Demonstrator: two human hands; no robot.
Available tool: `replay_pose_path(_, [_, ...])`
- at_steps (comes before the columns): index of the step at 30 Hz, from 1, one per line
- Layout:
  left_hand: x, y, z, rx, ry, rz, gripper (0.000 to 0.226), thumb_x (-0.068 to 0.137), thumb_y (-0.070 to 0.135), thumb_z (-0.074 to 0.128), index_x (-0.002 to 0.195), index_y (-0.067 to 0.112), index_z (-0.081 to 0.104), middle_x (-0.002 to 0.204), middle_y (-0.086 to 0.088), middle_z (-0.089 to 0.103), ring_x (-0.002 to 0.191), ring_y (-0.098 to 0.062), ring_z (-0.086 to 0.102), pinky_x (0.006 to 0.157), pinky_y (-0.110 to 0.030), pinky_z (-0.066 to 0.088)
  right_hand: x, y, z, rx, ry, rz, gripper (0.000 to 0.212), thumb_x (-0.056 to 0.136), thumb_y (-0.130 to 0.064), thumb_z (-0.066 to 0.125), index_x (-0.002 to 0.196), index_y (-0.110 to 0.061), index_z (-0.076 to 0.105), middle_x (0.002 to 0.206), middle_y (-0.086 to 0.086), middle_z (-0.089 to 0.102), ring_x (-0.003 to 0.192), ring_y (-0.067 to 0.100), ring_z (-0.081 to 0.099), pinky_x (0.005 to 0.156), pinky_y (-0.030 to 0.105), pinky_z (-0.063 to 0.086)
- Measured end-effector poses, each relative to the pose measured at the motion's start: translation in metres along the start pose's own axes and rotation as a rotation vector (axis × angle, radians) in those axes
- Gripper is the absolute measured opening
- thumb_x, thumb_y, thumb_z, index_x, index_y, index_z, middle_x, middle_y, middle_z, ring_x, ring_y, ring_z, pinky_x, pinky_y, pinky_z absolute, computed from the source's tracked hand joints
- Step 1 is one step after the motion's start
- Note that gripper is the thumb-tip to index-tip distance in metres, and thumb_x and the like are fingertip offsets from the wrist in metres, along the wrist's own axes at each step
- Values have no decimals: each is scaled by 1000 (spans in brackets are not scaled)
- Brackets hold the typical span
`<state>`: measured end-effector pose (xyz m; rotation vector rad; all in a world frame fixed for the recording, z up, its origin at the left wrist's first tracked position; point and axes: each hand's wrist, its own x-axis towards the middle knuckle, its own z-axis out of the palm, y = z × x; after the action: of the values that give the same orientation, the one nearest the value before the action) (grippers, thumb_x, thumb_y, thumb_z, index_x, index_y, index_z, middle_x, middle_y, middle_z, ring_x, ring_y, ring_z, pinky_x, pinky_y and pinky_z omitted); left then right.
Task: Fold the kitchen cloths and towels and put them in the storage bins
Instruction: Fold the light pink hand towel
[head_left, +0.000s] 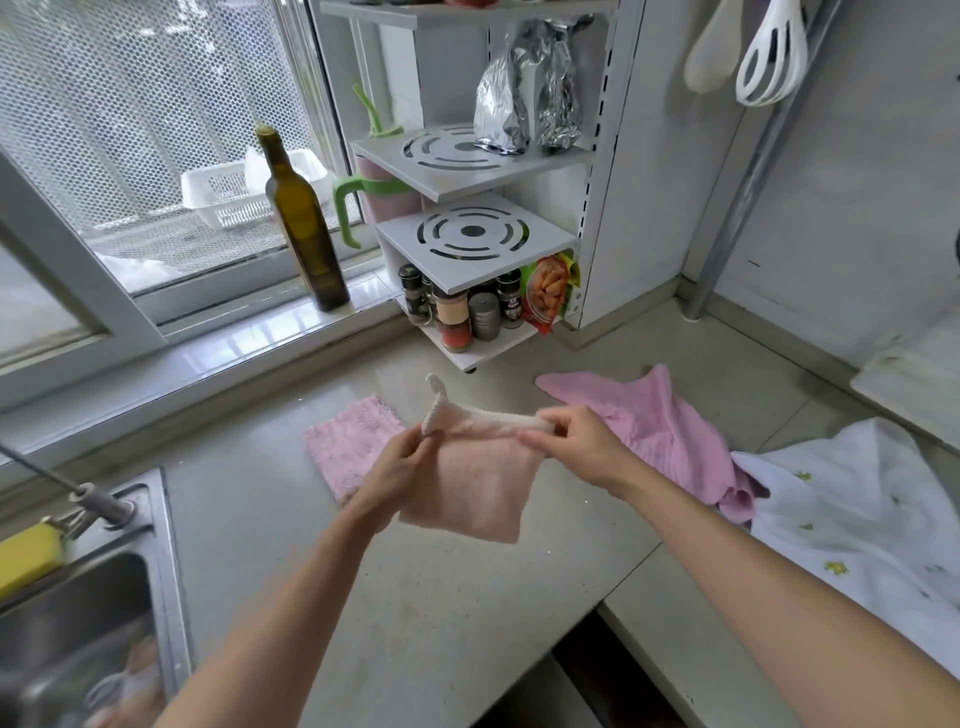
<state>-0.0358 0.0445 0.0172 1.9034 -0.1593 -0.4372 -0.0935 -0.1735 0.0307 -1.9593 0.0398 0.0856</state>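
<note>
Towels and cloths lie about on the pale worktop (467, 613), and none is in a bin. No storage bin shows in this view.

Biggest is the white towel (852, 519) with small green marks, spread loose at the far right. Next to it, and touching it, is the pink towel (660, 431), bunched up and not folded. Smaller is the fluffy pink cloth (348, 441), lying flat behind the left hand. Smallest is the peach cloth (472, 483), up in the air over the worktop, hanging down like a little flag. It has a small loop (436, 387) sticking up at one corner.

The left hand (400, 467) pinches the top left corner of the peach cloth. The right hand (576, 447) pinches the top right corner. Both hands are closed on the cloth and pull its top edge tight between them.

I think the fold is just starting. What could go wrong? If one pinch slips, that corner drops and the cloth folds crooked. The sink (88, 623) is near on the left, so a dropped cloth could land there and get wet. The loose pink towel could also get mixed up with the white one.
</note>
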Motion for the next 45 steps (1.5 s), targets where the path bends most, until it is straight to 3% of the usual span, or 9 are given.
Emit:
replay_pose_path(3, [7,-4,20,-53,58,-178,23,99,23,47,97,5,62,85,-8,64,74,-14,58,58,-26,45,13,-11,12,328,181,147,14,89,-14,64,92,-5,54,87,13,62,72,16,62,58,25,54])
replay_pose_path(8, [10,-12,6,-123,29,-525,8,92,1,50,86,2,54,65,-6,47,44,-11,47,36,-14,33,8,-12,35,528,25,323,71,86,-37,67,142,-31,25,131,1,48,109,15,58,82,32,55])
replay_pose_path(12, [18,-30,-13,23,100,-565,21,87,0,47,67,4,49,65,-10,46,54,-17,41,43,-19,30,6,-9,55,222,-82,140,60,84,-10,67,137,-26,43,123,-10,51,105,1,57,85,16,49])
replay_pose_path(27, [48,-67,-95,1,499,-415,40,102,26,35,115,-7,54,112,-23,60,91,-30,55,66,-29,39,68,-25,124,-231,-4,-273,53,82,15,36,124,-8,61,147,5,41,137,13,36,109,5,20])
replay_pose_path(30, [55,-66,-118,59,589,-264,32,102,22,37,105,-5,55,106,-23,59,92,-31,54,70,-30,36,90,-39,139,250,-118,-41,52,84,14,35,126,-11,51,135,-11,50,122,12,52,93,15,45])
replay_pose_path(34, [58,-68,-142,-11,596,-9,26,101,18,39,109,4,59,101,-10,64,90,-20,57,71,-27,39,136,-57,146,1038,-244,431,25,93,-20,41,113,-7,47,104,13,61,64,17,64,50,25,49])
replay_pose_path(37, [62,-76,-149,6,580,32,20,101,18,40,105,8,57,90,1,61,79,-10,55,66,-25,38,172,-49,165,789,-271,577,50,97,-45,42,117,-2,59,104,19,66,89,29,65,83,40,52])
replay_pose_path(41, [75,-88,-136,85,662,-101,27,102,25,37,87,5,49,73,1,52,70,-20,49,61,-31,24,211,-33,187,84,22,296,30,92,-22,56,65,-13,50,63,6,46,65,19,43,57,32,31])
replay_pose_path(45, [91,-98,-116,271,676,-345,35,103,32,28,98,4,48,97,-19,62,93,-38,57,67,-36,32,228,-12,195,-362,89,77,31,98,-20,43,68,-14,41,61,1,46,64,24,44,58,33,25])
